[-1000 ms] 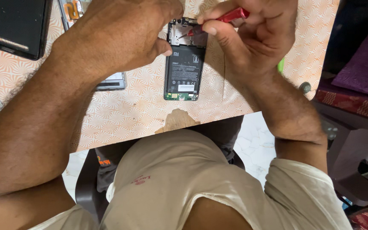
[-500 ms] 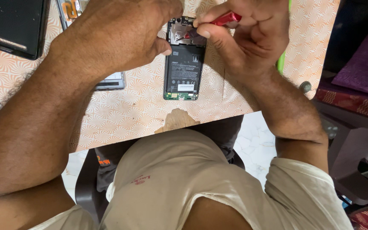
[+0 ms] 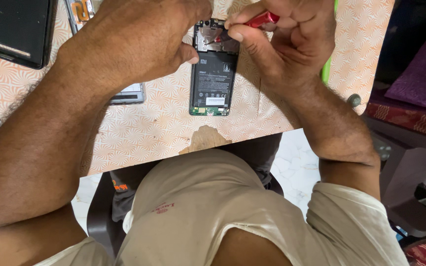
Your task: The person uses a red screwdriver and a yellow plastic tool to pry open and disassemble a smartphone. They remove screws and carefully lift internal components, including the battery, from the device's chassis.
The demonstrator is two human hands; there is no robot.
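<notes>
Your right hand (image 3: 287, 44) is pinched tight around a red screwdriver (image 3: 261, 19), tip down on the top end of the opened phone (image 3: 213, 69). Your left hand (image 3: 144, 39) is curled against the phone's left edge, thumb touching it. The phone lies back-open on a table with an orange swirl-pattern cover (image 3: 163, 128), torn at the edge just below the phone. Left of the phone there's a dark tablet (image 3: 13, 29); right of it, purple cloth (image 3: 420, 74). Pale tiled floor (image 3: 297, 167) underneath.
</notes>
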